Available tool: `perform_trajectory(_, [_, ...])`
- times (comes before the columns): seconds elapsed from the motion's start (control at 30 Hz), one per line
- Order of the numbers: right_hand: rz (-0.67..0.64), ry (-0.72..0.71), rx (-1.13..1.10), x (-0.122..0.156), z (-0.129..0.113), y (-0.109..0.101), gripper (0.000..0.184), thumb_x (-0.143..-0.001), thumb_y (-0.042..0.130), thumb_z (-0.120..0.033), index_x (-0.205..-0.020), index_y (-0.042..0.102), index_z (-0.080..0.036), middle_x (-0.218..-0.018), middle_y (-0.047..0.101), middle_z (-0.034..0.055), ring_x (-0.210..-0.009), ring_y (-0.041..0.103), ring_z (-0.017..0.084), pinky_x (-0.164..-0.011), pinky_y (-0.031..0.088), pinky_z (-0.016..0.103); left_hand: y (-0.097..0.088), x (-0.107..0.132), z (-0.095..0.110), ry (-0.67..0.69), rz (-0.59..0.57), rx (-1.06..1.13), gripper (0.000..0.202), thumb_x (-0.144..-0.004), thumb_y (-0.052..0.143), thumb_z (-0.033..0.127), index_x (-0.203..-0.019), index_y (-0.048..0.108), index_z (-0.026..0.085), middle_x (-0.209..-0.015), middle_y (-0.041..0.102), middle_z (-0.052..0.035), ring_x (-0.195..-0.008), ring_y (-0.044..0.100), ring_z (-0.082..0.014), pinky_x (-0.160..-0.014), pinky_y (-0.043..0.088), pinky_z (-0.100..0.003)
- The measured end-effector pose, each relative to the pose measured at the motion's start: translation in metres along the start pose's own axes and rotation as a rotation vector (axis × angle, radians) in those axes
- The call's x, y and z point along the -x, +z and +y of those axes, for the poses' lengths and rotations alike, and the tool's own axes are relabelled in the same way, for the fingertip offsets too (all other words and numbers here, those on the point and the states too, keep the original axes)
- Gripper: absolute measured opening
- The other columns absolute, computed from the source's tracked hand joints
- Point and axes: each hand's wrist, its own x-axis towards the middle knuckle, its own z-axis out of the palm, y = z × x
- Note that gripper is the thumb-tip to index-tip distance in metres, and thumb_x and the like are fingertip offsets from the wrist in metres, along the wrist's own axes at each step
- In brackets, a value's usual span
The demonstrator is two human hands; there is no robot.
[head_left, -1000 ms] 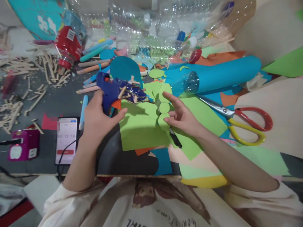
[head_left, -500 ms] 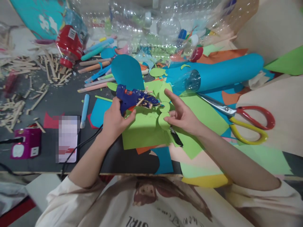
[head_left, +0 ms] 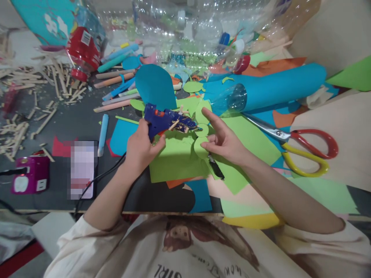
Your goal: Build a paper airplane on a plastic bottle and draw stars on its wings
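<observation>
My left hand [head_left: 142, 146] is closed round the handle of a blue glue gun [head_left: 159, 120], whose nozzle end is crusted with bits of wood stick and dried glue. Its tip touches or hovers just over a green paper cutout [head_left: 201, 130] made of rounded lobes. With thumb and fingers, my right hand [head_left: 222, 139] pinches the lower lobe of that cutout, the index finger stretched along its upper part. Beneath both lies a larger green paper sheet [head_left: 171, 162]. A small black-handled tool [head_left: 216, 170] rests below my right hand.
Red-and-yellow-handled scissors [head_left: 279, 134] lie open at the right. A blue-wrapped bottle [head_left: 278, 89] lies behind them. At the left are a phone [head_left: 84, 166], a purple box [head_left: 31, 175] and scattered wooden sticks [head_left: 43, 119]. Clear plastic bottles [head_left: 185, 34] fill the back. The glue gun's cord [head_left: 111, 170] runs leftward.
Almost nothing differs. The view has shifted very slightly, and the glue gun has moved a touch to the right; both hands keep their grip.
</observation>
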Motion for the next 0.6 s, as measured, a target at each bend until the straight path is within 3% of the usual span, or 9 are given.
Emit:
perform_trajectory(0.17, [-0.026,-0.007,-0.018,0.0001,-0.0019,0.0,0.078,-0.084,0.071,-0.041,-0.15,0.031,-0.049,-0.17,0.004,0.0028,-0.05,0.04,-0.002,-0.04,0.038,0.022,-0.0015,-0.0001,0.001,0.005,-0.02,-0.001,0.034,-0.074,0.055,0.038,-0.103,0.047,0.022,-0.072,0.06,-0.0014,-0.068,0.066,-0.0234,-0.058,0.043,-0.028])
perform_trajectory(0.3, [-0.013,-0.006,-0.018,0.0002,-0.0011,-0.0002,0.077,-0.085,0.071,-0.039,-0.15,0.032,-0.048,-0.17,-0.002,0.0031,-0.049,0.039,-0.003,-0.04,0.037,0.022,-0.0011,0.0008,0.0013,-0.012,-0.036,-0.046,0.039,-0.076,0.055,0.04,-0.109,0.049,0.02,-0.077,0.063,-0.0038,-0.073,0.067,-0.0249,-0.061,0.045,-0.028])
perform_trajectory(0.47, [-0.031,-0.018,-0.007,0.0,0.001,-0.0014,0.08,-0.086,0.07,-0.042,-0.152,0.027,-0.048,-0.17,0.0,0.0032,-0.05,0.039,-0.002,-0.04,0.037,0.022,-0.0003,0.0001,0.0009,0.047,-0.03,-0.113,0.041,-0.08,0.056,0.04,-0.114,0.051,0.018,-0.084,0.064,-0.0058,-0.079,0.069,-0.026,-0.063,0.047,-0.029])
perform_trajectory(0.6, [-0.026,-0.029,-0.015,-0.0003,0.002,-0.0026,0.081,-0.086,0.07,-0.04,-0.152,0.025,-0.051,-0.17,0.001,0.0021,-0.05,0.036,-0.001,-0.042,0.039,0.023,-0.0014,-0.0023,-0.0076,0.075,0.057,-0.157,0.047,-0.077,0.064,0.044,-0.114,0.053,0.018,-0.096,0.066,-0.0099,-0.09,0.07,-0.0309,-0.065,0.05,-0.032])
